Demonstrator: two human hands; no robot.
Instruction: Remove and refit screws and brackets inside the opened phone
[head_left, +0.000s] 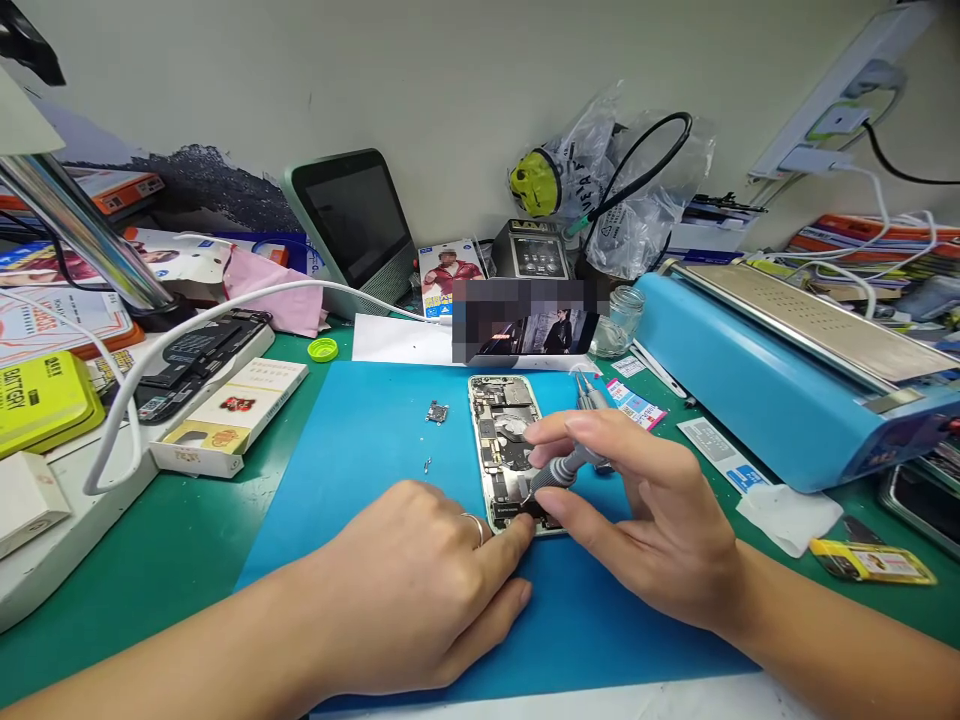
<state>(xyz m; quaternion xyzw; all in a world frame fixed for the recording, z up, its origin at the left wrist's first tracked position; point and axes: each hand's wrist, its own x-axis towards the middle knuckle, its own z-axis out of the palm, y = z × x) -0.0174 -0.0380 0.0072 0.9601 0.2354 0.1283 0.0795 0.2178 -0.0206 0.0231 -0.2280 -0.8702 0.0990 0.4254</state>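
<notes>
The person's left hand appears to grip nothing; its thumb and forefinger stand apart, the forefinger's tip resting on the near end of an opened phone. The right hand pinches a grey screwdriver between thumb and fingers, its tip slanting down toward the phone beside that fingertip (whether it sits in a screw is too small to tell). The phone lies just beyond the left hand on a blue mat. To work well here, the driver would be better brought more upright, turned with light downward pressure, while the forefinger steadies the phone clear of the tip. Beyond the left hand lie tiny loose pieces and, farther, a small part, best left undisturbed. Past the right hand, a blue machine stands on the table.
</notes>
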